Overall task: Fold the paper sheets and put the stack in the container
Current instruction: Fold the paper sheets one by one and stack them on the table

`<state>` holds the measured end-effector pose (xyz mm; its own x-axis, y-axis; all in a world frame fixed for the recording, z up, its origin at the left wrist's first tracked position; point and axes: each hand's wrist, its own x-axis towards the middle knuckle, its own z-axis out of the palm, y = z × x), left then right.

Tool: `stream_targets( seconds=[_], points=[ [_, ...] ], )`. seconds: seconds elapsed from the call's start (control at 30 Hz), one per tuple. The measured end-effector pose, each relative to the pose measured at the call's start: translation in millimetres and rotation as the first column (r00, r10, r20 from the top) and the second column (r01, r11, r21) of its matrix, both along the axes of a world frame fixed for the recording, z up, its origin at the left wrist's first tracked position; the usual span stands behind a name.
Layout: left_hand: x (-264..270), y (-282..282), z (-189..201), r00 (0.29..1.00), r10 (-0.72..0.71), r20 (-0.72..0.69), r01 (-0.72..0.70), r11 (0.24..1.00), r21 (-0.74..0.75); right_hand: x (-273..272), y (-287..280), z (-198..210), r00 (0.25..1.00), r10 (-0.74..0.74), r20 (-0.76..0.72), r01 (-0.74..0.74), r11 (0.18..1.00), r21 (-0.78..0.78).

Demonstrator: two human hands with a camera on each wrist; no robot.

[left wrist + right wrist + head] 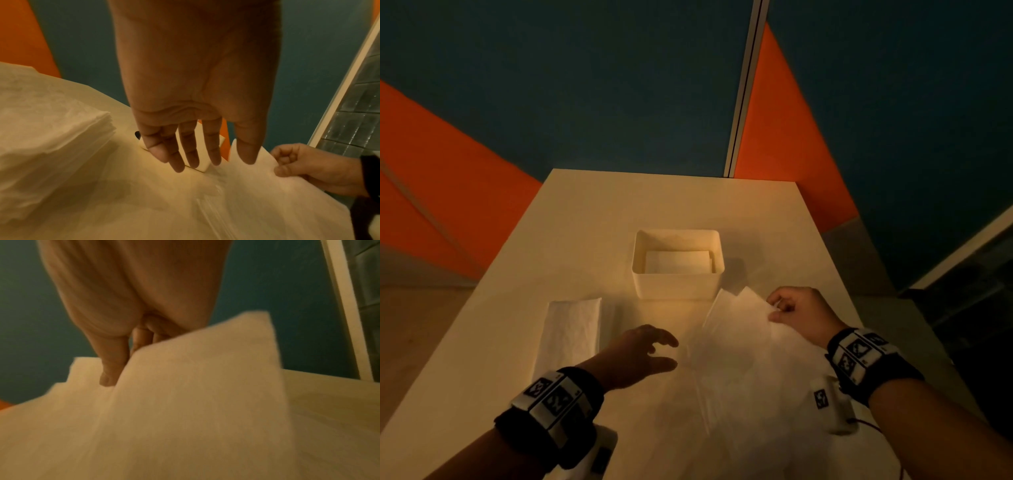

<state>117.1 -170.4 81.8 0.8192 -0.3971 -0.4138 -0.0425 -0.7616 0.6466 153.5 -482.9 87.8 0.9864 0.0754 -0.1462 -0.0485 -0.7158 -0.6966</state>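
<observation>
A pile of unfolded white paper sheets (743, 370) lies on the table in front of me. My right hand (791, 310) pinches the far right corner of the top sheet (195, 369) and lifts it off the pile. My left hand (654, 353) hovers open above the pile's left edge, its fingers (193, 155) straight and spread, holding nothing. A stack of folded sheets (571, 329) rests at the left. The white container (677, 281) stands at the middle of the table with folded paper (678, 261) on its bottom.
The cream table (592, 212) has bare surface behind and to the left of the container. Orange and teal wall panels (619, 85) rise behind it. The table's right edge (859, 308) lies close to my right hand.
</observation>
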Motion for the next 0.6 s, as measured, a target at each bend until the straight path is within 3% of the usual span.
stream_targets(
  seconds=[0.17,0.3,0.43,0.53,0.6],
  points=[
    [-1,1,0,0.999,-0.030,-0.009,0.030,1.000,0.004,-6,-2,-17,0.998,-0.033,-0.061,0.032,0.999,-0.009],
    [-2,5,-1,1.000,-0.026,-0.016,0.027,0.999,0.018,-14,-2,-23,0.999,0.046,-0.023,-0.046,0.999,0.001],
    [-3,8,-2,1.000,-0.016,-0.024,0.017,0.999,0.033,-14,-2,-23,0.981,0.142,-0.130,-0.167,0.962,-0.217],
    [-3,8,-1,0.999,-0.015,-0.028,0.016,0.999,0.034,-11,3,-20,0.977,0.180,-0.110,-0.210,0.779,-0.590],
    [-3,7,-1,0.999,-0.013,-0.030,0.014,0.999,0.030,-13,15,-15,0.985,0.171,-0.031,-0.152,0.761,-0.631]
  ],
)
